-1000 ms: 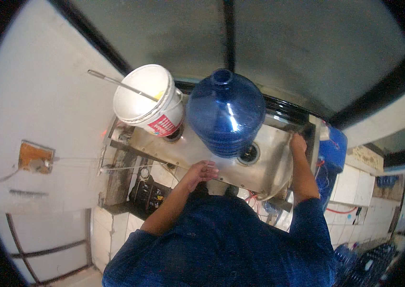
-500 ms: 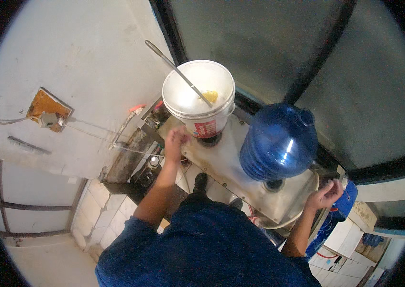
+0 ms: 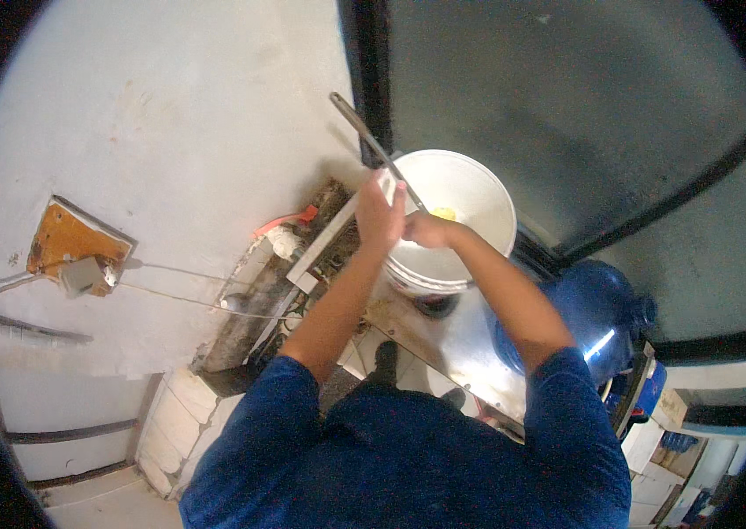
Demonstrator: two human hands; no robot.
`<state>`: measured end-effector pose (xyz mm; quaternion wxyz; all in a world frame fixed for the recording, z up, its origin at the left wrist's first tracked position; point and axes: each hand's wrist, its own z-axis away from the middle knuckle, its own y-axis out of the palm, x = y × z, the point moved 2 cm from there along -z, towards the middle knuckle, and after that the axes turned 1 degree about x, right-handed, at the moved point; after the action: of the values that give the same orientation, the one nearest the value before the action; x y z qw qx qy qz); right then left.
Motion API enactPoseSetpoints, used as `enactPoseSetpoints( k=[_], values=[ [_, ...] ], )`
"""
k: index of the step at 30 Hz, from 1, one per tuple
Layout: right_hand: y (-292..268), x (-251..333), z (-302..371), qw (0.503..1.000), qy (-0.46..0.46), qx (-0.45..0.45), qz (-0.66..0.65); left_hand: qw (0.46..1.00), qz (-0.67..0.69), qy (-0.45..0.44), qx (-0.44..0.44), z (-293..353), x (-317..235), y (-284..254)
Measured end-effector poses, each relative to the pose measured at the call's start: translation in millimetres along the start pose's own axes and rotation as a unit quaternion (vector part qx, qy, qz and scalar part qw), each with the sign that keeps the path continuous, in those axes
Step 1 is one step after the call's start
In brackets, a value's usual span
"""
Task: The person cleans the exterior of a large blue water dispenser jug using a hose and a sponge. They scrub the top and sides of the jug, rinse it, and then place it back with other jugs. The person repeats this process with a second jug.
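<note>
A white plastic bucket (image 3: pixel 487 189) stands on the metal top, with a small yellow piece (image 3: pixel 443 213) inside it. A long metal-handled tool (image 3: pixel 362 130) leans in the bucket, its handle sticking out past the far left rim. My left hand (image 3: pixel 380 212) is at the bucket's left rim, with the rim seen between thumb and fingers. Just beside it, over the bucket's near left part, my right hand (image 3: pixel 430 231) is closed next to the tool's shaft. What its fingers hold is hidden. To the right, a blue water jug (image 3: pixel 597 309) is partly covered by my right arm.
The metal top (image 3: pixel 470 339) runs under bucket and jug. A grimy ledge with an orange-red item (image 3: pixel 289 220) lies left of the bucket. Cables run along the white wall from an outlet box (image 3: pixel 82 275). A dark-framed glass panel (image 3: pixel 549 115) rises behind.
Both hands have moved to the bucket's left rim; my right hand came across from beyond the jug. My view has shifted, so bucket and jug sit farther right and lower.
</note>
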<state>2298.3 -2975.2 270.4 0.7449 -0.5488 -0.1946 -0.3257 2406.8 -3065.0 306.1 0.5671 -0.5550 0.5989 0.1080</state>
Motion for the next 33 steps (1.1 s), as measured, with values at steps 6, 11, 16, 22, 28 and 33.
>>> enactPoseSetpoints(
  k=[6, 11, 16, 22, 28, 33],
  values=[
    [23, -104, -98, 0.958, 0.199, -0.007, 0.208, 1.0, -0.002, 0.003, 0.0, 3, -1, -11],
    [32, -75, -64, 0.947, 0.221, -0.049, 0.23, 0.999, 0.044, 0.012, -0.022, 5, -2, -14],
    [51, -69, -65, 0.942, 0.159, 0.067, 0.287, 0.999, 0.03, 0.009, -0.016, 5, -4, -15],
    [49, -11, -63, 0.885, 0.054, 0.244, 0.393, 0.997, 0.062, -0.041, 0.0, 5, -6, -12],
    [-20, -9, -6, 0.979, 0.125, 0.109, 0.115, 0.988, 0.142, -0.06, -0.015, 3, 3, -13],
    [-45, 22, 67, 0.942, 0.242, -0.061, -0.224, 0.985, 0.167, -0.037, -0.034, -1, 3, -15]
  ],
)
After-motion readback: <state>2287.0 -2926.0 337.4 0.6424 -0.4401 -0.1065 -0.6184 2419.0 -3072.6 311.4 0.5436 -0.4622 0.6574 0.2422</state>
